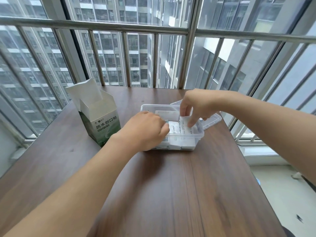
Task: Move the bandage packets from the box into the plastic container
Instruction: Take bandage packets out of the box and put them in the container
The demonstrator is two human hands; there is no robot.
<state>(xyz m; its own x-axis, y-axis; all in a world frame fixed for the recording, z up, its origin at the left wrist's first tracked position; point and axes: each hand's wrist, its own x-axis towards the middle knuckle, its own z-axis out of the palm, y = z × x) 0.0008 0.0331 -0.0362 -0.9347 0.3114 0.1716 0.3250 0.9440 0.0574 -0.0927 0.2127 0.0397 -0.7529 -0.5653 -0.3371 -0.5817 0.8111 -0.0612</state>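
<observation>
Left hand point(147, 130): reaching over the near-left rim of the plastic container point(200, 134), fingers curling together on the left edge of a bandage packet point(174, 128)
Right hand point(196, 106): hovering above the container's far-right side, thumb and forefinger pinching the top of the upright bandage packets point(185, 124), which are standing inside the container
Other packets point(177, 144): lying flat on the container floor
Box point(100, 120): standing open on the table point(171, 194), just left of the container, flap sticking up
Lid point(212, 119): lying behind the container, touching its right end
Window bars point(153, 59): running behind the table
</observation>
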